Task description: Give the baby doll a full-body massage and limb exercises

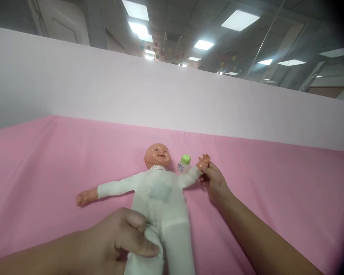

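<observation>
- Head view: a doll (160, 194) in a white suit lies face up on the sheet (46, 172), near its middle. Its head points away from the person and its arms are spread.
- The left hand (123, 236) is closed around the doll's near leg, thumb laid over the cloth and fingers curled under. This grip seems to pin the lower body flat against the sheet.
- The right hand (215, 181) reaches further out and pinches the doll's small hand between its fingertips. That arm is drawn out straight to the side, probably by the pull.
- The two hands are well apart, one at each end of the doll, so it is stretched between them rather than lifted.
- A small bottle (184, 163) with a green cap stands just beside the doll's head, touching or almost touching the shoulder. It is within easy reach of the right hand.
- The surface is a smooth pink sheet with faint creases. It runs back to a plain white panel (103, 84).
- Above the panel is an office-like ceiling with lit panels (240, 20) and small coloured hanging shapes.
</observation>
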Motion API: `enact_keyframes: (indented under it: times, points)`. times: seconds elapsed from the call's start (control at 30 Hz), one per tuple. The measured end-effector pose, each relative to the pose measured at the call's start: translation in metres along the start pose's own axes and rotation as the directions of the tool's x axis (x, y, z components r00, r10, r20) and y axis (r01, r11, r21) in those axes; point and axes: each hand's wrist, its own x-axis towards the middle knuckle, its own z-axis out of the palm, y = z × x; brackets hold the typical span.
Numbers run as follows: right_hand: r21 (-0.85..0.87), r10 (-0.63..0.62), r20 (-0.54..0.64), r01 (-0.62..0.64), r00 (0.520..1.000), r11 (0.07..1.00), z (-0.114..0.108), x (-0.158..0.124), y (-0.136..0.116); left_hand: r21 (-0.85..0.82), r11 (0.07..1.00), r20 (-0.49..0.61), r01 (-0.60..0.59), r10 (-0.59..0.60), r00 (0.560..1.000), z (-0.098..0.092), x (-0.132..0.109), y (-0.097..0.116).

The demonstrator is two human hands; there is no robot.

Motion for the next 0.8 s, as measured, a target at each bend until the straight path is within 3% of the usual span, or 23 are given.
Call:
enact_keyframes:
  times: [0.1,0.23,0.33,0.43,0.53,0.63,0.7,0.8]
  points:
    - [-0.052,0.186,-0.005,-0.186,0.983,0.981,-0.010,0.009,0.004,0.015,1.000,0.049,0.011,-0.011,0.999,0.002,0.000,0.000]
    - [-0.123,0.216,0.025,-0.212,0.976,0.970,-0.013,0.012,0.003,-0.011,0.999,-0.021,-0.030,0.030,0.999,-0.001,-0.005,-0.006]
    - [-0.126,0.065,-0.037,-0.069,0.997,0.990,-0.005,0.003,-0.003,0.025,1.000,-0.132,0.005,-0.002,0.991,-0.009,-0.008,-0.011]
    - [-0.163,-0.192,0.015,0.192,0.981,0.968,0.014,-0.016,-0.007,0.048,0.985,-0.286,0.163,-0.143,0.948,-0.020,-0.006,-0.020]
    - [-0.333,-0.374,0.174,0.412,0.911,0.848,0.040,-0.037,-0.006,0.001,0.944,-0.354,0.329,-0.307,0.884,-0.029,0.000,-0.031]
    - [-0.461,-0.480,0.368,0.605,0.796,0.649,0.057,-0.048,-0.003,-0.014,0.925,-0.309,0.379,-0.365,0.878,-0.035,0.006,-0.037]
    - [-0.489,-0.482,0.414,0.636,0.772,0.598,0.061,-0.048,-0.003,0.042,0.933,-0.293,0.357,-0.330,0.897,-0.037,0.007,-0.038]
    - [-0.515,-0.446,0.338,0.559,0.829,0.650,0.052,-0.041,-0.002,0.152,0.951,-0.297,0.271,-0.217,0.930,-0.035,0.004,-0.034]
